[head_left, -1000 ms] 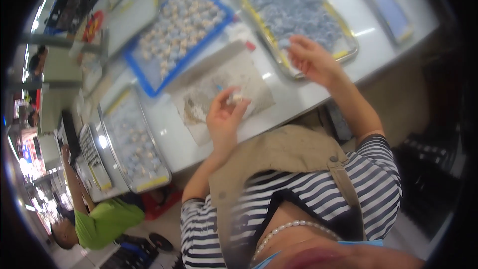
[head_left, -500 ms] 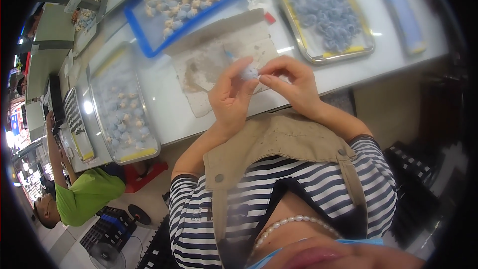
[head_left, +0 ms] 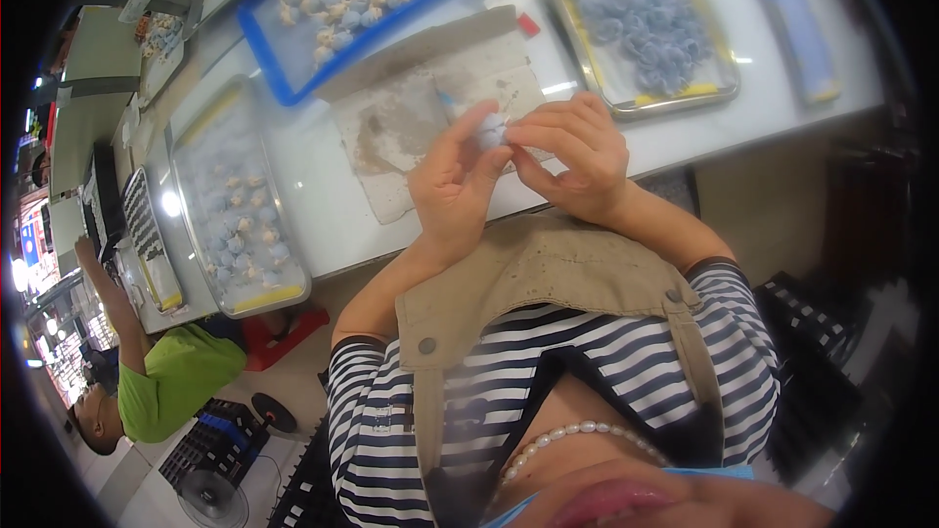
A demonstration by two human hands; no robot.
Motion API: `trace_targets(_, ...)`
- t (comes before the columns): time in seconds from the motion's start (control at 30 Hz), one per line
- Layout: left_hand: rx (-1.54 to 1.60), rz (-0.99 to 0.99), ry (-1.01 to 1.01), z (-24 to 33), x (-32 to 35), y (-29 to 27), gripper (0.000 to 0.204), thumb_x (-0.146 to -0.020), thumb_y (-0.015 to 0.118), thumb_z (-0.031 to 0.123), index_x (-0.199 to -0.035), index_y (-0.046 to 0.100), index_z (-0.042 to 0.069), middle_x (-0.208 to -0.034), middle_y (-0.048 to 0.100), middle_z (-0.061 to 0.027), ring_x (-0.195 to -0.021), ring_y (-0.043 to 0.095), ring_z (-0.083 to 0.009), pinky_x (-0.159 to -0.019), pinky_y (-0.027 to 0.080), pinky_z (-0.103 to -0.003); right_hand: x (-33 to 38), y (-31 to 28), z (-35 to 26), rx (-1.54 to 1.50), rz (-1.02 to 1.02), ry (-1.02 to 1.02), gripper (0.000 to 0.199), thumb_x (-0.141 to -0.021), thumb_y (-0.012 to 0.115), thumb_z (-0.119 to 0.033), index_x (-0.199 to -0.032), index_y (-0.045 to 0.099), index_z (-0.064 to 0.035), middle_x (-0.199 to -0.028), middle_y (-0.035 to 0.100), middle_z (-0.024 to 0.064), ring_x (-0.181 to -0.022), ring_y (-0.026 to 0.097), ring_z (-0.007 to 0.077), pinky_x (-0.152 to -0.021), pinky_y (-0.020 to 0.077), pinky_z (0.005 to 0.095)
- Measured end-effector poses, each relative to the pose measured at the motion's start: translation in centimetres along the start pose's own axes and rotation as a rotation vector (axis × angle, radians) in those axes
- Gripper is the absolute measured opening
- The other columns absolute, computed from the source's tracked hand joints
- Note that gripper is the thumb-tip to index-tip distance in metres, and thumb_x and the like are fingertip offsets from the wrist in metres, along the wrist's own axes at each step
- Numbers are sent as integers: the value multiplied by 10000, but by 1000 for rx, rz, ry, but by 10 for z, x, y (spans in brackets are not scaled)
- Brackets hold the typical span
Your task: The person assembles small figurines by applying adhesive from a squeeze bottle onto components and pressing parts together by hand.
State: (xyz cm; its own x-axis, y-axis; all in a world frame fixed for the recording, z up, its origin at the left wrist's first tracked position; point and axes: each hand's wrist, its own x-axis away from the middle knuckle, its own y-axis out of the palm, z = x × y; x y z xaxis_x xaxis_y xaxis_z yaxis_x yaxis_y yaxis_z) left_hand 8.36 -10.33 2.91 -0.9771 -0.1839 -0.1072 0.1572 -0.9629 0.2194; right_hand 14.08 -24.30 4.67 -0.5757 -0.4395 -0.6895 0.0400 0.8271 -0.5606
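A small, rounded pale-blue piece (head_left: 491, 131) is pinched between the thumb and fingers of my left hand (head_left: 450, 178). From the other side, my right hand (head_left: 579, 150) is closed with its fingertips against the same piece. Whether those fingertips hold a tiny part of their own is too small to tell. Both hands are above the near part of a stained, flattened cardboard sheet (head_left: 377, 132) on the white table. A thin object with a blue tip (head_left: 446, 98) lies on the cardboard, just beyond my left fingers.
A blue-rimmed tray (head_left: 269, 64) of blue-and-cream figures stands beyond the cardboard. To the right, a metal tray (head_left: 675, 104) holds blue-grey pieces; another tray (head_left: 258, 303) of figures is at left. A person in a green shirt (head_left: 186, 381) works farther left.
My right fingers have opened out somewhat and shifted around the piece, so more of it shows. My left hand keeps its grip almost in place. The other person's arm has shifted slightly.
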Motion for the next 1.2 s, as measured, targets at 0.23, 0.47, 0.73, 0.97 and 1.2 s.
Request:
trace_targets(0.23,-69,3,24,-2,3,1,330,-796,631,62,-1102,535,-19,-895,587,-36,-793,526,-80,-711,439,-215,0,-9,-7,-5,-34,73,248,-565,672,21,-788,621,-75,-706,608,28,-654,585,165,-563,362,271)
trace_targets(0.47,-97,56,93,4,3,0,293,-786,643,62,-1058,565,-13,-854,596,-33,-711,525,-70,-634,438,-193,-4,-10,-14,23,-60,82,232,-579,678,12,-785,625,-79,-692,604,26,-639,581,163,-553,357,270)
trace_targets(0.73,-213,3,89,8,2,-12,270,-785,637,49,-1041,574,-8,-907,608,-48,-750,535,-71,-651,440,-198,-6,-10,2,-54,-150,-27,285,-600,716,-23,-862,619,-77,-826,614,56,-781,585,185,-655,417,274)
trace_targets(0.97,177,-149,33,11,1,-10,346,-774,633,24,-1106,541,-10,-1095,572,-93,-904,541,-113,-758,429,-214,-7,-6,5,-1077,-290,631,519,-724,691,-130,-1181,459,-49,-1167,497,86,-1047,483,167,-877,400,296)
trace_targets(1.2,90,-215,69,16,0,-11,316,-799,603,36,-1107,542,-5,-1067,580,-84,-913,542,-126,-790,423,-229,-6,-8,1,-1266,-398,746,505,-768,654,-136,-1207,433,-16,-1151,511,78,-1036,485,133,-840,418,263)
